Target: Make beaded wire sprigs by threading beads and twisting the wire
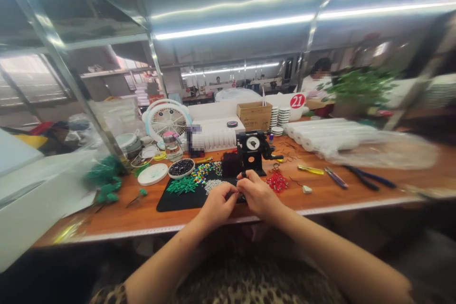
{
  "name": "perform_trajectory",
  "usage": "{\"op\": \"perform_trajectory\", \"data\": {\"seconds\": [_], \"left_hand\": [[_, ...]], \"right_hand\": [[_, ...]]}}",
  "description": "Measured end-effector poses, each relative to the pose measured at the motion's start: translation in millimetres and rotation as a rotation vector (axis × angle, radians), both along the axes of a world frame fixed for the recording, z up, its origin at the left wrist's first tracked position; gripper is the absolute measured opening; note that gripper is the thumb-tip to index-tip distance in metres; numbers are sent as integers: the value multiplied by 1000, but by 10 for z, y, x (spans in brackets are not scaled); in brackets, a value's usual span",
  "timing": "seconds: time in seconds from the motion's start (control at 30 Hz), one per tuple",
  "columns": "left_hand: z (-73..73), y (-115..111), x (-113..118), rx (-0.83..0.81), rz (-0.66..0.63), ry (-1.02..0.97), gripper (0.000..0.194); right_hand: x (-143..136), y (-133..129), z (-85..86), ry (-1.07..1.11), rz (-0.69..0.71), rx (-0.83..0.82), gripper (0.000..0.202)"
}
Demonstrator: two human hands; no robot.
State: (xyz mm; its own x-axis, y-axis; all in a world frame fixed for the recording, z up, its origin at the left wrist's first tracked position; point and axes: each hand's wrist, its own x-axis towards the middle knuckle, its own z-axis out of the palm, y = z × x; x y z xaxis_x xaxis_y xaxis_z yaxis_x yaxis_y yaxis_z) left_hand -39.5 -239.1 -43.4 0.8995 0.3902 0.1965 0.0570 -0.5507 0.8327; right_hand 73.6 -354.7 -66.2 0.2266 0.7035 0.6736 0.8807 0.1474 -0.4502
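Note:
My left hand (220, 203) is closed in a pinch over the front of the black mat (169, 202). Beside it, my right hand (259, 194) is also closed, with something black around a finger. The fingertips of both hands nearly meet; what they pinch is too small to make out. Green pieces (181, 185), multicoloured beads (202, 173) and silvery beads (213, 185) lie on the mat to the left of my hands. Just behind my right hand stands a black hand-cranked device (252, 152) with a white dial. Red beaded pieces (277, 181) lie to its right.
A dish of dark beads (181, 168) and a white lid (153, 174) sit left. Yellow cutter (310, 169), pliers (363, 178) and plastic-wrapped rolls (331, 133) lie right. Behind are a fan (167, 121) and a cardboard box (254, 115). A person (320, 80) sits farther back.

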Motion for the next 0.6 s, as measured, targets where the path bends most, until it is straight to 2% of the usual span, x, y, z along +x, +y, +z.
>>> {"op": "perform_trajectory", "data": {"seconds": [0.07, 0.17, 0.3, 0.37, 0.43, 0.5, 0.53, 0.6], "left_hand": [[-15, 15, -15, 224, -33, -11, 14], [-68, 28, -23, 328, -53, -49, 14], [-136, 40, -25, 557, -89, -127, 21], [-156, 48, -21, 706, -126, -141, 21], [-159, 50, -11, 765, -202, -139, 21], [-141, 37, 6, 658, -237, -131, 19], [-128, 24, 16, 500, -197, -120, 16], [-101, -5, 38, 43, -30, -77, 10]], "right_hand": [[47, 63, 47, 90, 1, 3, 20], [115, 141, 78, 198, -8, 0, 19], [231, 232, 51, 380, -58, -132, 16], [290, 271, 34, 402, -72, -171, 15], [326, 284, 34, 387, -75, -183, 16], [315, 247, 55, 365, -87, -168, 16], [287, 208, 69, 351, -108, -139, 13], [192, 103, 86, 319, -179, -49, 8]]}}
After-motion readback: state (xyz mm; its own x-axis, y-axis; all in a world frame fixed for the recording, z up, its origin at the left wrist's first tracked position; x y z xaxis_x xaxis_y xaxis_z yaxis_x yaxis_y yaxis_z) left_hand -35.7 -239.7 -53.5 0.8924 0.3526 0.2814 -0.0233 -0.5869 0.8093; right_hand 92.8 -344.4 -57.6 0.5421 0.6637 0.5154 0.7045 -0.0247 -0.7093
